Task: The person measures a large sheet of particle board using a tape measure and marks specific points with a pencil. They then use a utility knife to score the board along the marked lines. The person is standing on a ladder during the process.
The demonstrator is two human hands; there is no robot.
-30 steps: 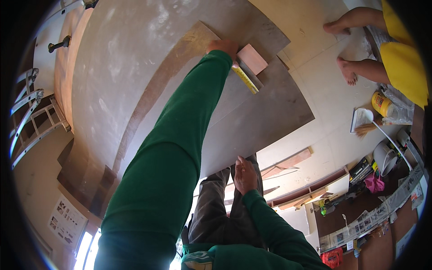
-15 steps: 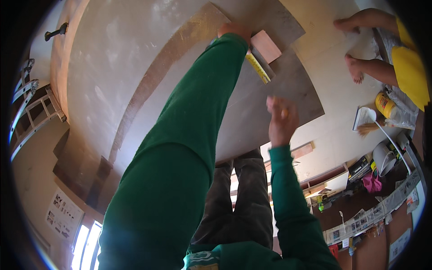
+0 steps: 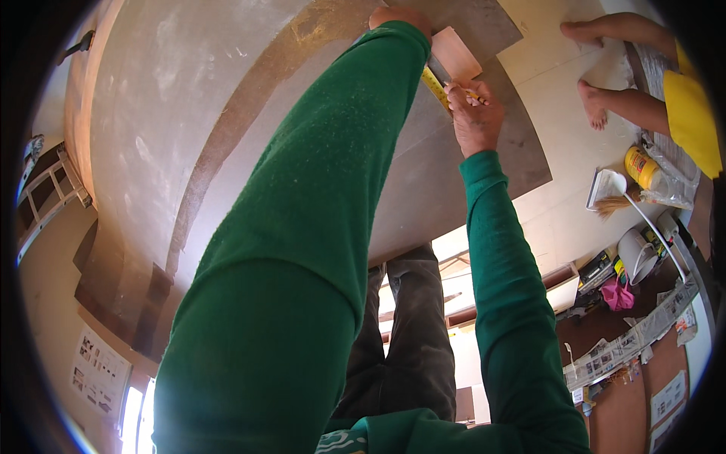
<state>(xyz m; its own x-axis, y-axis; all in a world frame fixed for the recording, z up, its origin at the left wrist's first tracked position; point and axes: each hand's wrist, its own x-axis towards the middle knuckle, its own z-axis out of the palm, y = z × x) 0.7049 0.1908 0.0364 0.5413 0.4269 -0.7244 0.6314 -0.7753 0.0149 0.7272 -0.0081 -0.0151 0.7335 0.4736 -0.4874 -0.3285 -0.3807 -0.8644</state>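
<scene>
At the far side of a large brown-grey board (image 3: 423, 174), my left hand (image 3: 401, 19) is on a yellow tape measure (image 3: 433, 87), its fingers mostly hidden behind the sleeve and wrist. The blade lies extended along a narrow grey strip. A pale pinkish wood block (image 3: 455, 51) sits just right of the blade. My right hand (image 3: 475, 117) is closed around a thin yellow pencil (image 3: 476, 97) at the blade's near end, beside the block.
A person's bare legs (image 3: 628, 110) and yellow clothing are at right, with a yellow tub (image 3: 641, 168), dustpan (image 3: 603, 189) and bucket (image 3: 637, 253) below them. An aluminium ladder (image 3: 49, 197) and black dumbbell-shaped handle (image 3: 76, 49) are at left.
My right hand has risen from the board's near edge to the tape beside the block. My left arm reaches slightly higher in the picture, as the whole view has shifted.
</scene>
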